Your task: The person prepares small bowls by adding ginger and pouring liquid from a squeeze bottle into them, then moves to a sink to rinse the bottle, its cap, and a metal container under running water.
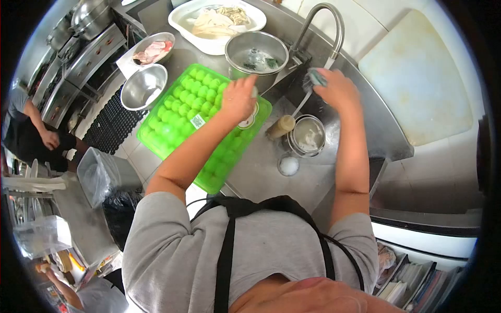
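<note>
My left hand (240, 98) is closed above the right part of a green egg tray (180, 112); a small pale thing shows at its fingertips, too hidden to name. My right hand (336, 89) holds a grey-green scrubber (316, 78) beside the faucet (338, 44), close to its stream. Under the stream, metal containers (308, 136) with cloudy water stand in the sink (255, 175). A tan cylindrical thing (282, 127) leans beside them, and a small round container with white foam (288, 166) sits in front.
A metal pot (257, 52) with soapy water and a white basin (180, 23) with food stand behind. Metal bowls (144, 86) are at the left. A cutting board (422, 78) leans on the right wall. One person (31, 125) is at far left, another (94, 297) at lower left.
</note>
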The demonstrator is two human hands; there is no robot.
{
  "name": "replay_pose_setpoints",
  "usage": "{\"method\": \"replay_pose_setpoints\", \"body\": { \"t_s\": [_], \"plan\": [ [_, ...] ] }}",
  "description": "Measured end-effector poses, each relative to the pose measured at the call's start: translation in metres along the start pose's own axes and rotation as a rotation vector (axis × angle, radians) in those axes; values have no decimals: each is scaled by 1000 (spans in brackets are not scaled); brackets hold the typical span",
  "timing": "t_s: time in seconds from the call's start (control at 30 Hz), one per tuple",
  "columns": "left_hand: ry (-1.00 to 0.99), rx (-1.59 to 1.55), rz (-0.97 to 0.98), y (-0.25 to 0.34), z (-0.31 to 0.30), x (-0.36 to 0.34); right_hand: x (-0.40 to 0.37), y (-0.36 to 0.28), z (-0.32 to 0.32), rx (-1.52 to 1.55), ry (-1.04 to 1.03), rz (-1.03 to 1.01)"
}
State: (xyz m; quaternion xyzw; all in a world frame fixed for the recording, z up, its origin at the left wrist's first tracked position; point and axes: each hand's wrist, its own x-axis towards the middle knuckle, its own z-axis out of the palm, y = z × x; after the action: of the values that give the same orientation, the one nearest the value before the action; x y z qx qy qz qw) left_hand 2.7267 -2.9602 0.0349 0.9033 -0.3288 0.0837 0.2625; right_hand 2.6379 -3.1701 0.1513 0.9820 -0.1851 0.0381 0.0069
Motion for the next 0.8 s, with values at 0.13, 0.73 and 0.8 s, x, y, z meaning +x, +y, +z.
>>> {"method": "replay_pose_setpoints", "body": {
  "t_s": [0.13,0.73,0.8],
  "plan": [
    [-67,60,-191,-33,-10,-8,59,-71,20,-33,93,-303],
    [-545,-1169,-843,107,145,-96,108,-46,68,1077,-7,-348],
    [-516,-859,-819,93,211,-96,79,-21,82,1476,-77,-178]
  ]
}}
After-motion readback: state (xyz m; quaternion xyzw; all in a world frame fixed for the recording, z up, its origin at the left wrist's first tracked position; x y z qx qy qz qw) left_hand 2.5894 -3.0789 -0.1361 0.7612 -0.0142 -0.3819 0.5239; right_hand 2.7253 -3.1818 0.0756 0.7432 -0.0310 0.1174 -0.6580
